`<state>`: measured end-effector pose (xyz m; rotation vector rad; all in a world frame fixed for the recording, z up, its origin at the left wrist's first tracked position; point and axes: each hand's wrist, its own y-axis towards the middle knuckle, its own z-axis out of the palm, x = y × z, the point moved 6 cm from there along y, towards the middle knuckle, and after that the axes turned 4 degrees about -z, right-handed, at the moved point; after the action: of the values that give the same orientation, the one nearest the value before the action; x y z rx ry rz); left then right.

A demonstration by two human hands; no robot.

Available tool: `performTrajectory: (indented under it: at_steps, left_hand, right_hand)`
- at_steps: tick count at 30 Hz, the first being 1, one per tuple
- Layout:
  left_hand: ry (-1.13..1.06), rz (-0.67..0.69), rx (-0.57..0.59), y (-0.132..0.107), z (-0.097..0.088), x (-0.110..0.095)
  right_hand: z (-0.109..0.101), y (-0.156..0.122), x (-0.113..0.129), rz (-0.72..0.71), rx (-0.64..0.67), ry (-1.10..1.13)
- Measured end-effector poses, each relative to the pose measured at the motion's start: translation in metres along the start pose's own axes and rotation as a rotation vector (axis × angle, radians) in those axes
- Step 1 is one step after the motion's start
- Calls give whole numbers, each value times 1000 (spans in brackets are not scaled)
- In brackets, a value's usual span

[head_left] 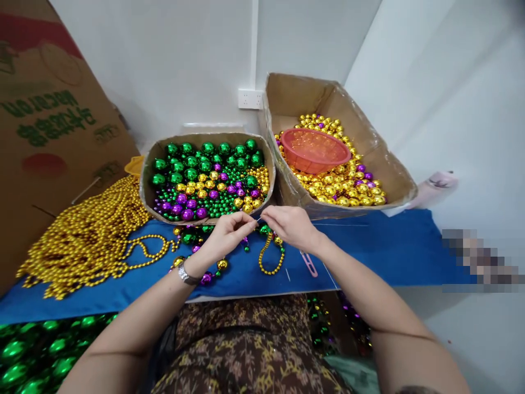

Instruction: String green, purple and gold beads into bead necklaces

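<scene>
My left hand [228, 232] and my right hand [289, 225] meet over the blue table cover [369, 246], fingers pinched together on a thin thread or needle [258, 220] between them. A partly strung bead strand [271, 254] of gold, green and purple beads hangs down from the pinch onto the cover. A watch sits on my left wrist. Just behind my hands stands a cardboard box [144, 180] of green, gold and purple beads.
A second cardboard box [394, 169] at the right holds gold beads and an orange plastic bowl [315, 149]. A heap of gold bead strands [86, 235] lies at the left. Pink scissors [308, 264] lie by my right wrist. Green beads [36, 350] fill the lower left.
</scene>
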<state>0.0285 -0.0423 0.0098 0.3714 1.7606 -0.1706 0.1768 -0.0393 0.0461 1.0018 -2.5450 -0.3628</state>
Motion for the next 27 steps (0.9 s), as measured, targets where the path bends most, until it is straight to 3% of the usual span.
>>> performTrajectory:
  at_steps: [5, 9, 11, 16, 21, 24, 27]
  left_hand:
    - [-134, -108, -74, -1, -14, 19]
    - [-216, -161, -197, 10, -21, 29]
    - [-168, -145, -204, 17, -20, 29]
    - [-73, -15, 5, 27, 0, 19]
    - [-148, -56, 186, 22, 13, 15]
    - [-68, -30, 221, 20, 13, 12]
    - [112, 28, 147, 23, 4, 6]
  right_hand:
    - [-16, -1, -9, 76, 11, 14]
    - [-22, 1, 3, 18, 114, 108]
    - [-21, 5, 11, -36, 153, 139]
    - [-6, 24, 19, -115, 204, 107]
    - [7, 41, 8, -54, 222, 65]
    - [5, 44, 2, -26, 202, 105]
    - [0, 33, -9, -5, 259, 138]
